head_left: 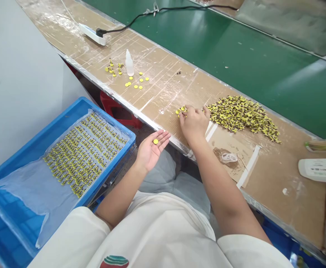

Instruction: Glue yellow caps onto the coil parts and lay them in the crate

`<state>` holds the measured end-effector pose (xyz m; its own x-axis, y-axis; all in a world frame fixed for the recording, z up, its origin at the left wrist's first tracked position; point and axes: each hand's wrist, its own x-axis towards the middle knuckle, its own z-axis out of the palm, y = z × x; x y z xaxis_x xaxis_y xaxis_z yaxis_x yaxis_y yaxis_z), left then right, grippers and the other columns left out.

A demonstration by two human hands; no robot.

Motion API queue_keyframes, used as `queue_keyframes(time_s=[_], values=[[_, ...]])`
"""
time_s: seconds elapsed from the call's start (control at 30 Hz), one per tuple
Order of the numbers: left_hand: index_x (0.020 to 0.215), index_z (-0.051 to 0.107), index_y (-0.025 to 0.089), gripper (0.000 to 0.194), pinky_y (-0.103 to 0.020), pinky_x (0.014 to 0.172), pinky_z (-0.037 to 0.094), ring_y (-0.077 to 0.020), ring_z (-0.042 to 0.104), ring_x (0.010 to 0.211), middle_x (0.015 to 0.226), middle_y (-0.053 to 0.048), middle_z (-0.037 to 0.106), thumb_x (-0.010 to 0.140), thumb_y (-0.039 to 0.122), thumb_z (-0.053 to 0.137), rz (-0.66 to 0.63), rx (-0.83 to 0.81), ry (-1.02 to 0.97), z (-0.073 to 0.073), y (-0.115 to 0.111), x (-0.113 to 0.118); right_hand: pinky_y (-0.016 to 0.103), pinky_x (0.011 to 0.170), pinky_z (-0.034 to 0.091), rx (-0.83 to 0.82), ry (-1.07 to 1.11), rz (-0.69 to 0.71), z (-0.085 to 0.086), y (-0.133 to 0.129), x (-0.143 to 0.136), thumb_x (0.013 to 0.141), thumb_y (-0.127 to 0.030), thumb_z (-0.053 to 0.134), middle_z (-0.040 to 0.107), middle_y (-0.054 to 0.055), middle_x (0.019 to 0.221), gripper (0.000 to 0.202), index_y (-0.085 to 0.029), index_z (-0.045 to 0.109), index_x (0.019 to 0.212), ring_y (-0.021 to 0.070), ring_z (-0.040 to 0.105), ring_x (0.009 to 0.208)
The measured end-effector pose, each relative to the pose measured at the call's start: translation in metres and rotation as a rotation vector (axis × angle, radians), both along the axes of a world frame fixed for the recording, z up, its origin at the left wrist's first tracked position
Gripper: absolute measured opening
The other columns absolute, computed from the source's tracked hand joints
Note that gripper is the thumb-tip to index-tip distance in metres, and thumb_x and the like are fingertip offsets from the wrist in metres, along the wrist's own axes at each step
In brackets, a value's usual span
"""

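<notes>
My left hand (151, 149) is held palm up in front of the table's edge, its fingers stretched out. On those fingers lies a small round yellow disc (155, 141). My right hand (194, 124) is palm down over the cardboard-covered table, with its fingers bent and their tips partly hidden. A few small yellow-and-dark pieces (181, 108) lie at its thumb and index finger; whether it grips one cannot be seen. Right beside it spreads a large pile of yellow-and-brown little pieces (242, 113).
A white dropper bottle (129, 64) stands among loose yellow discs (135, 86) and several small figures (114, 69). At lower left, a blue tray (40, 143) holds rows of figures (81, 149) on a translucent sheet. A power strip (92, 34) and a white bottle (320, 170) lie on the table.
</notes>
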<state>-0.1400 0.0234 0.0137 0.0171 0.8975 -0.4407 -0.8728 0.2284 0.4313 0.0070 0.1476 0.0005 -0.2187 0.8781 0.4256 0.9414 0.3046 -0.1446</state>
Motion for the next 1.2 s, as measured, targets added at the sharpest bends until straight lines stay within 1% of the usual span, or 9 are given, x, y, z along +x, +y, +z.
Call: queue_keyframes(time_s=[0.17, 0.3, 0.4, 0.5, 0.6, 0.8, 0.87, 1.03, 1.2], values=[[0.102, 0.066, 0.007, 0.025, -0.037, 0.104, 0.044, -0.0254, 0.062, 0.113, 0.115, -0.017, 0.067, 0.083, 0.02, 0.055, -0.012, -0.001, -0.005, 0.0, -0.001, -0.003, 0.049, 0.111, 0.023, 0.013, 0.014, 0.001, -0.003, 0.001, 0.0, 0.089, -0.03, 0.05, 0.07, 0.011, 0.088, 0.033, -0.013, 0.06, 0.115, 0.0253, 0.06, 0.098], [0.101, 0.066, 0.008, 0.025, -0.036, 0.104, 0.043, -0.0246, 0.063, 0.113, 0.115, -0.016, 0.068, 0.083, 0.022, 0.055, -0.02, 0.004, -0.004, 0.001, 0.0, -0.002, 0.053, 0.111, 0.021, 0.052, 0.067, 0.024, 0.005, -0.003, 0.001, 0.087, -0.033, 0.053, 0.07, 0.012, 0.093, 0.034, -0.014, 0.061, 0.114, 0.0282, 0.058, 0.105], [0.101, 0.066, 0.01, 0.027, -0.036, 0.103, 0.044, -0.0242, 0.062, 0.113, 0.116, -0.016, 0.067, 0.085, 0.026, 0.052, -0.026, 0.007, -0.012, 0.004, 0.001, 0.0, 0.053, 0.109, 0.026, 0.069, 0.161, 0.093, 0.018, -0.022, 0.002, 0.088, -0.032, 0.052, 0.071, 0.009, 0.093, 0.03, -0.018, 0.063, 0.112, 0.0274, 0.058, 0.105], [0.102, 0.065, 0.011, 0.032, -0.035, 0.101, 0.045, -0.0219, 0.063, 0.112, 0.112, -0.014, 0.068, 0.089, 0.035, 0.048, -0.015, 0.01, -0.023, 0.008, 0.002, 0.004, 0.045, 0.096, 0.041, 0.003, 0.262, 0.265, 0.03, -0.053, 0.001, 0.087, -0.037, 0.056, 0.072, 0.006, 0.09, 0.029, -0.021, 0.065, 0.11, 0.0237, 0.06, 0.094], [0.105, 0.065, 0.012, 0.04, -0.033, 0.101, 0.045, -0.0205, 0.062, 0.111, 0.111, -0.013, 0.069, 0.091, 0.044, 0.044, -0.004, 0.031, -0.004, 0.015, 0.002, 0.01, 0.04, 0.089, 0.045, -0.051, 0.294, 0.396, 0.033, -0.082, -0.002, 0.082, -0.043, 0.065, 0.071, 0.005, 0.087, 0.028, -0.024, 0.069, 0.103, 0.0216, 0.06, 0.089], [0.107, 0.067, 0.012, 0.047, -0.033, 0.104, 0.042, -0.0228, 0.057, 0.12, 0.121, -0.014, 0.065, 0.092, 0.049, 0.042, -0.042, 0.05, 0.04, 0.028, -0.002, 0.02, 0.038, 0.089, 0.047, -0.108, 0.434, 0.411, 0.027, -0.097, -0.002, 0.084, -0.034, 0.065, 0.071, 0.004, 0.085, 0.018, -0.024, 0.072, 0.097, 0.0178, 0.063, 0.082], [0.108, 0.068, 0.014, 0.044, -0.033, 0.105, 0.041, -0.0219, 0.055, 0.122, 0.125, -0.012, 0.064, 0.092, 0.047, 0.044, -0.064, 0.076, 0.048, 0.03, -0.004, 0.021, 0.04, 0.093, 0.048, -0.21, 0.617, 0.35, 0.031, -0.1, 0.002, 0.082, -0.033, 0.067, 0.073, 0.003, 0.089, 0.019, -0.025, 0.071, 0.098, 0.0186, 0.065, 0.086], [0.105, 0.071, 0.018, 0.026, -0.035, 0.106, 0.039, -0.0226, 0.056, 0.121, 0.122, -0.01, 0.066, 0.085, 0.03, 0.061, -0.133, 0.21, 0.173, 0.032, -0.011, 0.024, 0.041, 0.091, 0.052, -0.664, 1.166, 0.176, 0.049, -0.11, 0.013, 0.075, -0.039, 0.075, 0.075, 0.004, 0.091, 0.046, -0.022, 0.063, 0.115, 0.0212, 0.069, 0.089], [0.1, 0.074, 0.017, 0.026, -0.035, 0.105, 0.039, -0.0229, 0.062, 0.111, 0.111, -0.01, 0.071, 0.078, 0.03, 0.07, -0.169, 0.257, 0.346, 0.029, -0.015, 0.028, 0.042, 0.09, 0.053, -0.82, 1.327, 0.143, 0.058, -0.114, 0.028, 0.067, -0.04, 0.081, 0.075, 0.003, 0.083, 0.066, -0.022, 0.056, 0.125, 0.0202, 0.07, 0.081]])
